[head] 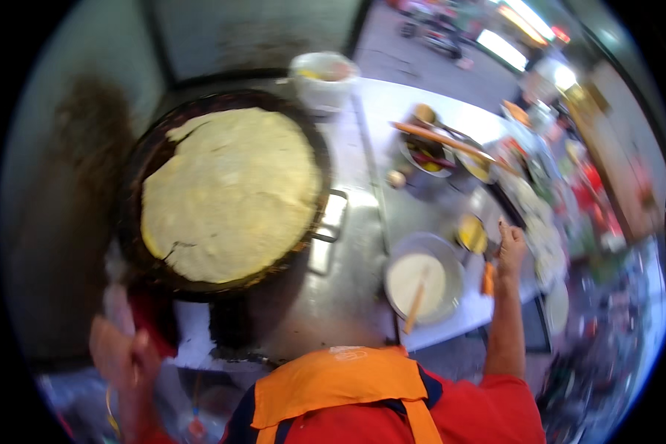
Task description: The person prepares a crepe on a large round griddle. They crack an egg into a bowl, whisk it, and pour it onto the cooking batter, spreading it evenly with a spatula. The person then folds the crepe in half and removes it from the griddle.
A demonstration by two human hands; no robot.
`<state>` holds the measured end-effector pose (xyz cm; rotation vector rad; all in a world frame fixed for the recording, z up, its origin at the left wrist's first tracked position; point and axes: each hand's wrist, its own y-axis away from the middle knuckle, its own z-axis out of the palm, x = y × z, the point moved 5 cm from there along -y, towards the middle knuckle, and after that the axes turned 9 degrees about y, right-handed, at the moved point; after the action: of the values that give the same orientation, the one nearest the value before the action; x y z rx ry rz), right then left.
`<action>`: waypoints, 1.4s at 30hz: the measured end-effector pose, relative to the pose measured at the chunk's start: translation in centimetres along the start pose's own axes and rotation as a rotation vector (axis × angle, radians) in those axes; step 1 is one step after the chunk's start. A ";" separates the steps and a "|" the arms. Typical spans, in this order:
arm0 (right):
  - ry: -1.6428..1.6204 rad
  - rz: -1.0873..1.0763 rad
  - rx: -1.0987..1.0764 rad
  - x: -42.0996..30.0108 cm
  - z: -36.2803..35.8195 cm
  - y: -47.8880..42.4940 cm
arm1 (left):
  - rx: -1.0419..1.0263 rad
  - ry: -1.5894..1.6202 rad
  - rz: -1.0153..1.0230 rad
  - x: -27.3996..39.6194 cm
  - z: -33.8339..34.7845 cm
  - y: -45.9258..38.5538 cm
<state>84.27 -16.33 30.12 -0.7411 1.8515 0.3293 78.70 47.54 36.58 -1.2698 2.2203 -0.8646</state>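
My left hand [125, 352] is blurred at the lower left, near the front rim of a large round griddle pan [129, 244]. A pale, blurred thing [117, 305] stands just beyond it; I cannot tell whether my fingers hold it. A wide, pale yellow flatbread [233, 194] covers most of the pan, with a torn edge at upper left and cracks near the front. My right hand [511, 247] is over the right side of the counter, fingers curled, beside an orange handle [487, 279] and a small container of yellow contents [472, 234]. Whether it grips anything is unclear.
A bowl of whitish batter [422, 283] holds a wooden stick [414, 309]. Behind it, a wooden rolling pin [449, 142] lies across bowls. A white, plastic-lined bucket [324, 83] stands behind the pan. The pan's metal handle [338, 216] juts over the steel counter [349, 299].
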 end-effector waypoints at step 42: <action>-0.286 -0.298 -1.553 -13.0 11.8 34.7 | -0.034 0.165 -0.384 8.6 -4.0 19.6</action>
<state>74.32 21.15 33.20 -1.8075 0.8983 1.6285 60.24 48.78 25.10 -1.7338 2.1533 -1.1097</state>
